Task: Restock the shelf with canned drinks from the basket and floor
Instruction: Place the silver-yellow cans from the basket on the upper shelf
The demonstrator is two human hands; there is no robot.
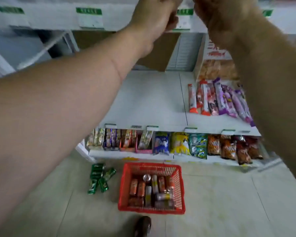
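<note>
Both arms raised toward upper shelf edge [58,21] at far top of view. Left hand [158,14] curled, fingers cut off by frame top, contents not visible, cannot tell if holding anything. Right hand [219,16] blurred and likewise cropped at top, grip state cannot tell. Hands near each other, just in front of green-and-white price tags [88,11] on that shelf edge. Red basket [125,182] on floor, near centre, holding a jumble of orange and silver-yellow cans [154,190], most lying flat, 1 upright showing its top. Green cans [99,178] in a loose cluster on floor just left of basket, apart from it, mostly lying down. Middle shelf [149,103] bare on left part, long snack sticks [217,100] on right part. Bottom shelf: boxed bars [120,140] at left, snack bags [207,146] at right. Shoe tip [143,226] at near edge, just below basket
</note>
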